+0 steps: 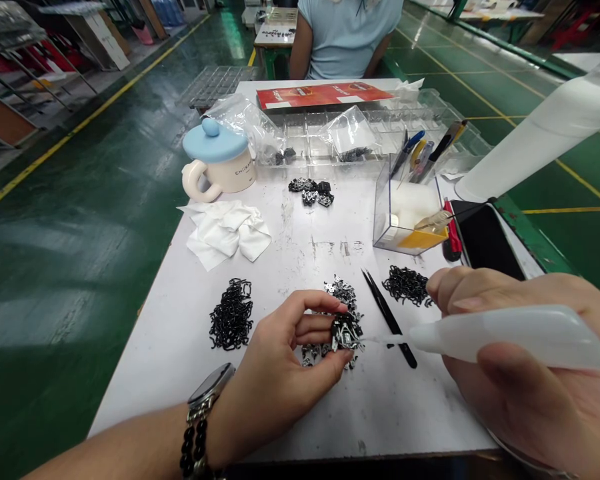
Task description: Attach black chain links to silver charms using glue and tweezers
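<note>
My left hand (300, 360) is closed, pinching a small black-and-silver mechanical part (347, 331) between thumb and fingers. My right hand (525, 380) grips a translucent squeeze bottle (520, 333) lying sideways, its thin nozzle pointing left and reaching up to the part. Whether the tip touches it I cannot tell. Under and behind the held part lies a pile of small silver metal pieces (341, 290). Black tweezers (387, 310) rest on the table just to the right. A heap of black clips (231, 317) is left of my left hand, and a smaller black heap (407, 285) is near my right fingers.
Several black-and-silver parts (311, 190) sit mid-table. Farther back are a lidded mug (220, 160), crumpled tissue (227, 230), clear trays (305, 133) and a red box (325, 94). At right stand a clear pen holder (407, 207), a phone (490, 240) and a white cylinder (540, 133). A person (347, 40) sits opposite.
</note>
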A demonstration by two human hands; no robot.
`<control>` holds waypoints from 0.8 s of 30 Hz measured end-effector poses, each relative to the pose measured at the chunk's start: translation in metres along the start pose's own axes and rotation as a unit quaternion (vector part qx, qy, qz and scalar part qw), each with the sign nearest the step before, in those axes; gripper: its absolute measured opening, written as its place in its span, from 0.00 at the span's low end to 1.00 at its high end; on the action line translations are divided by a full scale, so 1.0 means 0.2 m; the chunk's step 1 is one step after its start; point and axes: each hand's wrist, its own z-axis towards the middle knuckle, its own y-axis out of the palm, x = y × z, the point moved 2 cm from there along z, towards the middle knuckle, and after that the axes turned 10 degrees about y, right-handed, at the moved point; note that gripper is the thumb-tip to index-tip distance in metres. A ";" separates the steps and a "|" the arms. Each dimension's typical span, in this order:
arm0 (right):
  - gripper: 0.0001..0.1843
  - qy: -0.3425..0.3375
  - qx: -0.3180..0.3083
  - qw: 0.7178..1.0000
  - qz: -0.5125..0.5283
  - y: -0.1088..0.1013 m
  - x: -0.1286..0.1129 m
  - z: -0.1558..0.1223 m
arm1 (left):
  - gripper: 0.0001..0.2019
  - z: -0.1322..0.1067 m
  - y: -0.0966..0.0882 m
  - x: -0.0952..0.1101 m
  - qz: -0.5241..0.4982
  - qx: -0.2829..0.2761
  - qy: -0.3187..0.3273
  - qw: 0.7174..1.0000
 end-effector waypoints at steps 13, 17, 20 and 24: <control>0.09 0.007 0.036 0.995 0.088 0.03 -0.02 0.00 | 0.18 0.00 0.00 -0.01 0.005 0.001 -0.001 1.000; 0.09 -0.002 0.020 0.996 0.085 0.02 -0.02 0.01 | 0.19 0.00 0.00 0.00 0.005 0.000 -0.003 1.000; 0.09 -0.003 0.022 0.996 0.085 0.03 -0.01 0.01 | 0.18 0.00 0.00 0.00 0.004 -0.001 -0.003 1.000; 0.10 0.006 0.025 0.996 0.082 0.03 -0.01 0.00 | 0.18 -0.01 0.00 0.00 0.002 0.000 0.001 1.000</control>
